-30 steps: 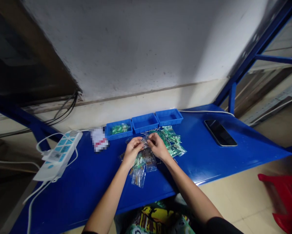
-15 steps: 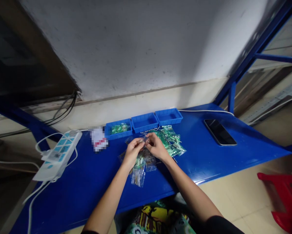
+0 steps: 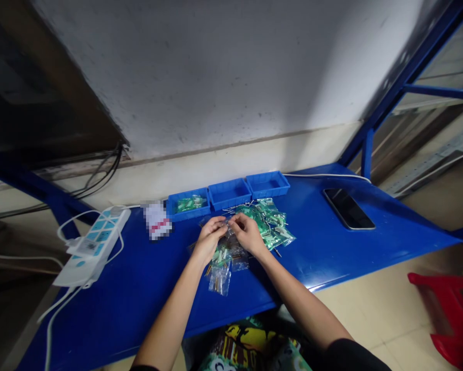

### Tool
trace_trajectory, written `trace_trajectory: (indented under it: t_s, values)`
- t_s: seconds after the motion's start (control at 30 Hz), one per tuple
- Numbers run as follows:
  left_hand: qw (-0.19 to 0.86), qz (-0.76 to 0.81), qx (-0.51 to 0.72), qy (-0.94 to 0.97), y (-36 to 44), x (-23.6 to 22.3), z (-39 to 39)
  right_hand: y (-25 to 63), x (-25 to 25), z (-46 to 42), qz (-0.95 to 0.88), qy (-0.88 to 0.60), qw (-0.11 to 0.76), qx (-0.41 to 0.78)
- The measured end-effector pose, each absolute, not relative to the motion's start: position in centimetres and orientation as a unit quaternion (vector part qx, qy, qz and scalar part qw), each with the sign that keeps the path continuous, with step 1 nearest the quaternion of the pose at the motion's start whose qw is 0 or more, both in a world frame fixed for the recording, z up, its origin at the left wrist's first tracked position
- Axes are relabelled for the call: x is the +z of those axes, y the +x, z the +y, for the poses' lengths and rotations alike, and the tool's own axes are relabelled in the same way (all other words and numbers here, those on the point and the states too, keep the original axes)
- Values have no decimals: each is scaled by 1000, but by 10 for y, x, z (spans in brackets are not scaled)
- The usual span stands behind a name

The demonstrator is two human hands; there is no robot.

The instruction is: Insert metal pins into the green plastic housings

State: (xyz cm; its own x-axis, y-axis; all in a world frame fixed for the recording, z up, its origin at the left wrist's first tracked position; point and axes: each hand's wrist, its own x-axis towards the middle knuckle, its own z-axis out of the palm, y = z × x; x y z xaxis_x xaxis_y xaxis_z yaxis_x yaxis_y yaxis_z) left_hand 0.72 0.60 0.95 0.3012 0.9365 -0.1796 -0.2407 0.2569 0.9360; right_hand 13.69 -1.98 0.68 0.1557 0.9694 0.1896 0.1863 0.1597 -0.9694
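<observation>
My left hand [image 3: 209,239] and my right hand [image 3: 248,233] meet over the middle of a blue table [image 3: 146,288]. Both pinch a small clear plastic bag [image 3: 228,225] between their fingertips. Under my hands lies a pile of small clear bags [image 3: 221,265] with green and metal parts in them. A second heap of green-filled bags [image 3: 270,221] lies just right of my right hand.
Three small blue bins [image 3: 229,194] stand in a row behind the bags; the left one holds green bags. A white power strip [image 3: 93,246] with cables lies at the left, a phone [image 3: 349,208] at the right. A red stool [image 3: 451,314] stands on the floor at right.
My hands have drawn slightly closer together over the small bag. Everything else is as it was.
</observation>
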Motion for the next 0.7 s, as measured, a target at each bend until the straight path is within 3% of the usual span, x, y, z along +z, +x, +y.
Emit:
trace_trajectory:
  t_s: [0.23,0.47,0.7]
  values:
    - [693,400,373,468,1,13,4,134,9,-20,-534,-525,552,366]
    - [664,416,428,449,-5,16,8,137,7,-19,-547,-536,516,384]
    - [658,448,377,473,-16,15,15,141,10,-19,-536,-543,522,382]
